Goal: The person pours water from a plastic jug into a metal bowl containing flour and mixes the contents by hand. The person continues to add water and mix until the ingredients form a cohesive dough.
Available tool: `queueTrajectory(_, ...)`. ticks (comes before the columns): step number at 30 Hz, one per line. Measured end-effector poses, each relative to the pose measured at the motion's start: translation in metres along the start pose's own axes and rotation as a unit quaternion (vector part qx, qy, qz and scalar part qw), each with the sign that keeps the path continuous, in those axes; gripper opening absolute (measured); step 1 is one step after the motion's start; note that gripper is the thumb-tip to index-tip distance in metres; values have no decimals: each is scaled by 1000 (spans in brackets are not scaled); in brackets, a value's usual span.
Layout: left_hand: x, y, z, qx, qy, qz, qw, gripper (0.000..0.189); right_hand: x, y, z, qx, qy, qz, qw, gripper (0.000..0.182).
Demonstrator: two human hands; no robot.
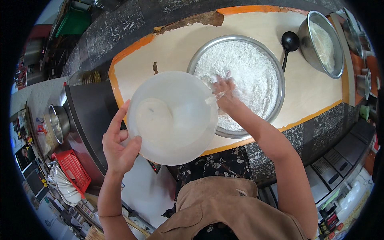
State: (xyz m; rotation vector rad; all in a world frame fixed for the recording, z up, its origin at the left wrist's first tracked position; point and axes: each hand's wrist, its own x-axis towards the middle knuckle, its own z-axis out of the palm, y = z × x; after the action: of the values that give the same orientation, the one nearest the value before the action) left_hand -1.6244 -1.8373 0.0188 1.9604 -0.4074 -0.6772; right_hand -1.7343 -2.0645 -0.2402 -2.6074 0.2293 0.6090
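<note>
My left hand (121, 144) grips the rim of a translucent white plastic bowl (192, 129), tilted over the near left rim of a large steel basin (280, 90). Some pale liquid lies in the plastic bowl. White flour (255, 72) fills much of the basin. My right hand (223, 90) is in the flour near the basin's left side, its fingertips partly hidden and coated. Whether it holds anything there cannot be told. Wet, pale matter clings about its fingers and the plastic bowl's lip.
A black ladle (290, 42) lies right of the basin. Beside it a steel bowl (339, 51) holds a pale substance. The pale tabletop (312, 99) has an orange edge. At left are a small steel bowl (60, 123), a red plastic basket (72, 171) and stacked white dishes (64, 187).
</note>
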Motion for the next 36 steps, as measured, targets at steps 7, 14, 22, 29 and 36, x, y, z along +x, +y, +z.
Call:
queueTrajectory(7,1,1,-4,-3,-26,-16,1000,68,-47,16,-41,-83,63,56,993,27)
queueTrajectory(14,2,2,0,15,-8,0,1000,68,-62,24,-83,-102,195,62,973,44)
queueTrajectory(22,2,0,0,24,-16,4,1000,68,25,29,-101,4,97,151,984,47)
queueTrajectory(29,1,-1,-3,16,-23,-3,1000,68,15,24,-97,8,-126,62,990,48)
queueTrajectory(36,2,0,-4,5,-31,-7,999,67,-73,10,-102,3,-119,-13,993,31)
